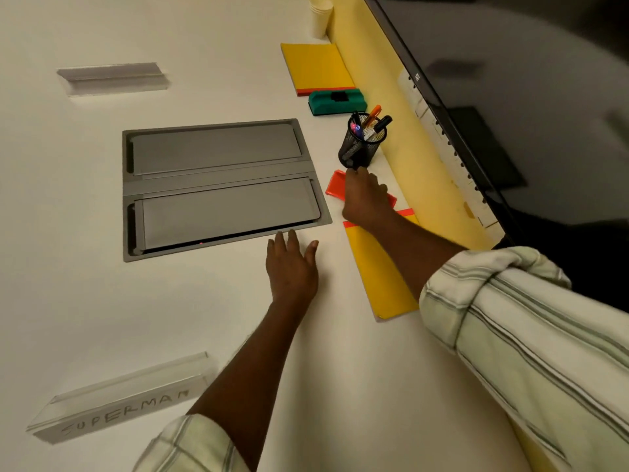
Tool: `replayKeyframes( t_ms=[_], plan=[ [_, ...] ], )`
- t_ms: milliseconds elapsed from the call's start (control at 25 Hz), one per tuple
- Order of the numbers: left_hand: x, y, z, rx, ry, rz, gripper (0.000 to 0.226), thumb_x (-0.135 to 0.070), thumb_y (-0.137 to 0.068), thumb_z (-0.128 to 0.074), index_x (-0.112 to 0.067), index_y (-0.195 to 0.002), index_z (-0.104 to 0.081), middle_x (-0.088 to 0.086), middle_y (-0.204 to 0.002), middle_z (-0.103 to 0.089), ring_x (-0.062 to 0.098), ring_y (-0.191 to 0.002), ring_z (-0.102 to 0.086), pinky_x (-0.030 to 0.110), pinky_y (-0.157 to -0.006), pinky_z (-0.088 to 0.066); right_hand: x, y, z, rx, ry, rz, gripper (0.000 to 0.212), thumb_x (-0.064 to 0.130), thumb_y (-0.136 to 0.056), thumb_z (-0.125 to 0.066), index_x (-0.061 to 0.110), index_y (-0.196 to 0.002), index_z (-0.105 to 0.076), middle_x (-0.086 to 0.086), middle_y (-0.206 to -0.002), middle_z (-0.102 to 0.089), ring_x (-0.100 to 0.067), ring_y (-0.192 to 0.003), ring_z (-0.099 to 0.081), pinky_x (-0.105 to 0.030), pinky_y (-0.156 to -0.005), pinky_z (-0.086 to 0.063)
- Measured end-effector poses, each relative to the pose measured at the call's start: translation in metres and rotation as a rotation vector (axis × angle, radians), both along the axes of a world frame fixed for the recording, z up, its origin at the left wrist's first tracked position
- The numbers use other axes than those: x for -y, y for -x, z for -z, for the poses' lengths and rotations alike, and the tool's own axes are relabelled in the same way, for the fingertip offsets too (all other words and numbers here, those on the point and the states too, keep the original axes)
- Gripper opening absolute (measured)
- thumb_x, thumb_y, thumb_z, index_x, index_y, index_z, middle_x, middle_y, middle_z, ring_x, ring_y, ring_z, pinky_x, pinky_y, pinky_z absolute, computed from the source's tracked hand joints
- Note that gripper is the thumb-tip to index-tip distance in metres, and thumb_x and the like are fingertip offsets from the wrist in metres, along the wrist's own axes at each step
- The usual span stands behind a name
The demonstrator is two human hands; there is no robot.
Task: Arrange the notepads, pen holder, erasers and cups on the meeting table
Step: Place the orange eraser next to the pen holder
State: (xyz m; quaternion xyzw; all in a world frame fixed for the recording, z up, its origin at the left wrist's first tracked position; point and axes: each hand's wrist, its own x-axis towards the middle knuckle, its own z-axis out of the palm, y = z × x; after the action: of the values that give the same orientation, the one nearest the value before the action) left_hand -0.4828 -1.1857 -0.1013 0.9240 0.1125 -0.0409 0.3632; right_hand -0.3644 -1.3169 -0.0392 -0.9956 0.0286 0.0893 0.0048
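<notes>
— What was on the left of the white worktop (204,318)?

— A clear sign (112,78) at the back, and a name sign (115,410) at the front that said SUPERMAN. Next to them were two grey lids (218,185) set into the worktop.

— And the hands?

— The left hand (292,267) lay flat on the worktop just in front of the grey lids. Its fingers were straight and held nothing.

— What came next?

— A stack of cups (321,17) stood at the back. In front of it lay the far notepad (316,68), a yellow one, with a green eraser (337,102) right by its near edge. Then came the black pen holder (362,144), full of pens (372,122).

— And the other hand?

— The right hand (364,199) lay on top of a red eraser (335,187), with its fingertips at the foot of the pen holder. I could not tell if it gripped anything. The near notepad (381,274) lay under that arm. A big dark screen (510,97) was on the far right.
</notes>
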Motion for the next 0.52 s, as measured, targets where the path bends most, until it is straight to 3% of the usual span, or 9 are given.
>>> replayKeyframes(
  t_ms=[280, 520],
  plan=[
    [-0.024, -0.042, 0.031, 0.026, -0.27, 0.155, 0.064, -0.047, -0.098, -0.03, -0.01, -0.149, -0.022, 0.017, -0.155, -0.021, 0.036, -0.144, -0.011, 0.042, -0.12, -0.01, 0.039, -0.035, 0.025, -0.115, 0.19, -0.104, 0.077, 0.01, -0.083, -0.067, 0.009, -0.146, -0.023, -0.016, -0.147, -0.03, -0.033, -0.136, -0.03, -0.063, -0.107, -0.027],
    [-0.028, -0.058, 0.052, 0.018, -0.335, 0.15, 0.065, -0.05, -0.098, -0.025, -0.012, -0.15, -0.017, 0.019, -0.157, -0.01, 0.038, -0.146, -0.002, 0.044, -0.121, -0.002, 0.045, -0.051, 0.041, -0.154, 0.251, -0.125, 0.088, 0.014, -0.081, -0.072, 0.01, -0.149, -0.016, -0.015, -0.149, -0.027, -0.033, -0.139, -0.026, -0.066, -0.108, -0.023]
  ],
)
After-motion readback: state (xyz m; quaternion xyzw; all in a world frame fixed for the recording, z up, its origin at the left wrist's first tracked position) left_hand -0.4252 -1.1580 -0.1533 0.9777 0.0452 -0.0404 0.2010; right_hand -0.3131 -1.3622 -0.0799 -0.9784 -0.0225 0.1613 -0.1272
